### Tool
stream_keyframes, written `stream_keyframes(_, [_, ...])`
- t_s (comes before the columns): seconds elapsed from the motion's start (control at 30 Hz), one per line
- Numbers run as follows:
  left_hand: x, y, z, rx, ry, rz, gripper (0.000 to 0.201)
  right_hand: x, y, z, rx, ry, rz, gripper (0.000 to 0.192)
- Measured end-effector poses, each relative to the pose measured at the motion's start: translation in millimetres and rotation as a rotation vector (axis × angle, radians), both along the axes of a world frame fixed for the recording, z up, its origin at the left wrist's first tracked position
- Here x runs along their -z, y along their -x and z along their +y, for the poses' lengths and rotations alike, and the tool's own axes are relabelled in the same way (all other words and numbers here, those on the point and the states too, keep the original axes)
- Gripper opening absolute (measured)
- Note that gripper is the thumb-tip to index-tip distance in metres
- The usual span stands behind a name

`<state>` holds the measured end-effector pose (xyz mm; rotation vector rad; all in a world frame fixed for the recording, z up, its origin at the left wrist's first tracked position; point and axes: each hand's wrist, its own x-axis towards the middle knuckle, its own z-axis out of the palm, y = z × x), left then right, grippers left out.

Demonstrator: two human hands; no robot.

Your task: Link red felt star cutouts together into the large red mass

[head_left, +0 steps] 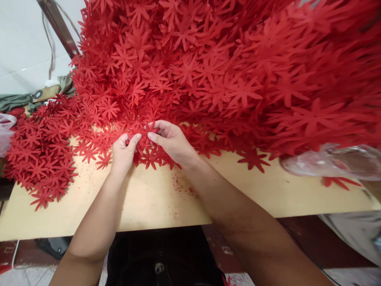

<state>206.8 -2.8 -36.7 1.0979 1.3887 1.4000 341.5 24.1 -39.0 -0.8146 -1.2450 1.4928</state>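
Both of my hands meet over the table at the front of a big heap of red flower-shaped cutouts. My left hand pinches a red flower cutout between thumb and fingers. From the other side, my right hand holds the same small red piece, its thumb and forefinger closed at the edge. Part of the piece is hidden by the fingers. More loose cutouts lie flat just under and in front of the hands.
A smaller pile of red cutouts spreads over the table's left end. Clear plastic packaging lies at the right, near a single cutout. Red scraps dot the pale wooden table. A pinkish plastic bag sits far left.
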Motion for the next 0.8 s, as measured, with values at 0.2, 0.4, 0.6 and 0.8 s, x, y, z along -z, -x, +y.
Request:
stream_keyframes(0.2, [1.4, -0.3, 1.5, -0.007, 0.045, -0.093, 0.045, 2.3, 5.1, -4.7, -0.069, -0.107, -0.212, 0.015])
stream_keyframes(0.4, [-3.9, -3.5, 1.3, 0.118, 0.073, -0.147, 0.034, 6.6, 5.3, 0.1, 0.209, -0.139, -0.196, 0.005])
stream_keyframes(0.6, [-5.2, -2.1, 2.2, 0.037, 0.105, -0.185, 0.031, 7.5, -15.1, 16.6, 0.41, -0.079, -0.074, 0.009])
stream_keyframes(0.8, [-6.3, 1.9, 2.5, 0.007, 0.104, -0.044, 0.031, 7.4, -15.6, 15.5, 0.327, -0.095, -0.02, 0.023])
